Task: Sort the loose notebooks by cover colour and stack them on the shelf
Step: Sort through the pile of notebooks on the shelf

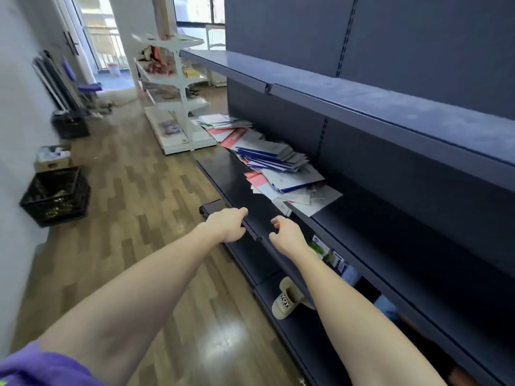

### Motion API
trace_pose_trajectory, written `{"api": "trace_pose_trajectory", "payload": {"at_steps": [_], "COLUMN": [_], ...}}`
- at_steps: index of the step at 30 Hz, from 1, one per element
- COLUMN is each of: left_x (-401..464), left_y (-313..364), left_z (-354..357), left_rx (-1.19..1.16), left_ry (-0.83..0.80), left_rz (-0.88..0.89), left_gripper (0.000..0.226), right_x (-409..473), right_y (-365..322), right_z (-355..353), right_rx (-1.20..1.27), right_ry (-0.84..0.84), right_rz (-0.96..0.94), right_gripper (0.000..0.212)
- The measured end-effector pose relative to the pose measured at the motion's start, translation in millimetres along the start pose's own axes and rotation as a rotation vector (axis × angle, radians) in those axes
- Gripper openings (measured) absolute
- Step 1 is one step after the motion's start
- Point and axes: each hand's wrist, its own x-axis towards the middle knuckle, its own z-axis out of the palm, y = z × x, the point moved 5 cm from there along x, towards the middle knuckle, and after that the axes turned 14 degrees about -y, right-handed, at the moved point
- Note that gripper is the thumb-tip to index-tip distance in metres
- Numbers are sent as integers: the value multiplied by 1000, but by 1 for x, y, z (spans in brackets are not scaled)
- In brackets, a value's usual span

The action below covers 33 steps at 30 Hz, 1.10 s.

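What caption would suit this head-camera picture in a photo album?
Both hands, left hand and right hand, reach empty toward the loose notebooks heaped on the dark shelf.

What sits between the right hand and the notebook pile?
Only bare dark shelf, seen in the head view. The right hand hovers short of the notebooks, holding nothing.

Both arms bare, stretched forward and nearly straight, converging toward centre frame. Left hand (227, 224): back of hand up, fingers curled down out of sight, thumb extended forward; can't tell if it grips anything. Right hand (287, 232): just beside the left, not touching it, fingers loosely curled, nothing in it, thumb toward the left hand. Purple sleeve (41, 369) on the left upper arm.
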Motion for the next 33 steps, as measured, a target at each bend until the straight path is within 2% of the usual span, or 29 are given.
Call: {"api": "trace_pose_trajectory", "payload": {"at_steps": [8,14,18,22,26,29,33], "left_x": [86,147,182,224,268,306,345], "left_y": [-73,-110,-129,-135,-129,-126,-124], "left_z": [-57,-119,-143,-161,-183,-197,-195], "left_rx": [-26,11,35,73,87,70,99], "left_ry": [53,90,81,86,94,106,21], "left_rz": [145,316,408,481,542,540,526], "left_gripper": [52,49,50,43,35,45,56], "right_x": [88,147,177,205,240,269,302], "right_y": [-60,-102,-123,-123,-115,-106,-92], "right_z": [-15,-33,-34,-43,-83,-103,-108], "right_rx": [14,75,99,120,105,67,10], "right_ry": [133,290,334,376,472,467,392], "right_rz": [71,192,246,303,305,318,391], "right_gripper": [45,48,44,46,47,47,52]}}
